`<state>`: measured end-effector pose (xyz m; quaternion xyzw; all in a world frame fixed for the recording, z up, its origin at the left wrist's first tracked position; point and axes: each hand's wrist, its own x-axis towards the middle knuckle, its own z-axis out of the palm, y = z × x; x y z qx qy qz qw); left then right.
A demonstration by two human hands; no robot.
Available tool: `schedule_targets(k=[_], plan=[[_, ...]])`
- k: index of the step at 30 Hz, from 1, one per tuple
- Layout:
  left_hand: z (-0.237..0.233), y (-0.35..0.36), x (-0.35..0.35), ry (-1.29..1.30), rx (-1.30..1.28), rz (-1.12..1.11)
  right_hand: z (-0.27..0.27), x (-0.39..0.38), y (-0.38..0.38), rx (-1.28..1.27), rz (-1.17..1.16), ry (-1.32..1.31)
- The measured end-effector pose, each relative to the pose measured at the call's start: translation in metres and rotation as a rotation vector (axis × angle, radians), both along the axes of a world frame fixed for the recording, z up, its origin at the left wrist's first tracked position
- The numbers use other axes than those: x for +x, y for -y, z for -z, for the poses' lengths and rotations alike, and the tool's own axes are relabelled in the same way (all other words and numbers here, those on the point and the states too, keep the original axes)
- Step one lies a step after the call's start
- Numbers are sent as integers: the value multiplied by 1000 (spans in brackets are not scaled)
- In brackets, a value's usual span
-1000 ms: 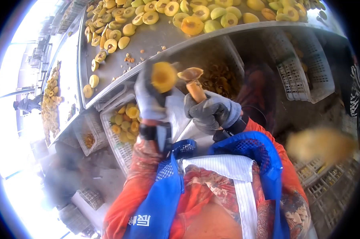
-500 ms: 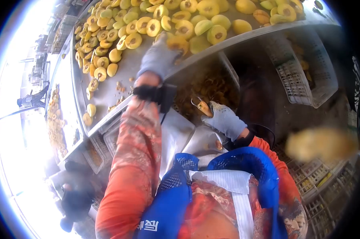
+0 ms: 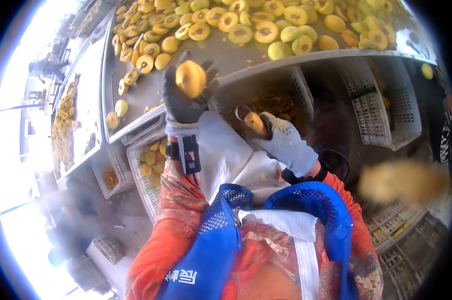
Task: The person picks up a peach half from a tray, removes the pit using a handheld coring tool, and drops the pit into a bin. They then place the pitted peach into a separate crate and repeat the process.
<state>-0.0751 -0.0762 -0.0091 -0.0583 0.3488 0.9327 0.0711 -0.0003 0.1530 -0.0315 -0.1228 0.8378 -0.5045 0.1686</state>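
My left hand, in a glove with a dark palm, is turned palm up in front of the table edge. A yellow peach half rests in it, held against the fingers. My right hand, in a pale grey glove, is closed around the orange-brown handle of a pitting tool. The tool's thin curved metal loop points up and left, apart from the peach half. Below both hands lies a white apron over my lap.
Many peach halves are spread over the metal table. A crate of brown scraps sits under its edge. White crates stand at right and left. A blurred yellowish smear covers part of the right side.
My left hand has come back from the fruit on the table toward me and turned palm up, now with a peach half. My right hand still grips the tool, slightly lower and right.
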Motion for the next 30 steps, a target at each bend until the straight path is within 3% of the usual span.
schedule_targets(k=[1,2,4,5,7,9,12,14,17,20,25,30], plan=[[0,-6,13,11,-39,-60,-5,1,8,7,-12,-70],[7,-12,19,-120,-355,-116,-9,1,16,31,-20,-151],[-1,-25,39,9,-60,10,-16,4,28,88,-2,-267],[12,-29,43,-151,-441,-62,-15,6,31,90,6,-283],[0,-38,57,-137,-288,-106,-12,6,36,87,26,-322],[-15,-44,68,-273,-622,-231,-13,10,38,128,40,-269],[-30,-60,77,-280,-980,-361,-9,17,45,71,104,-219],[-36,-69,81,-217,-1062,-389,2,22,52,-26,161,-172],[-36,-75,81,-142,-985,-370,4,22,50,-202,16,-203],[-29,-78,75,-152,-908,-332,-30,19,31,-447,-82,574],[-36,-82,71,-112,-1010,-140,-17,18,20,-728,-159,788],[-16,-74,66,31,-602,-44,-25,22,5,-1096,-268,1097]])
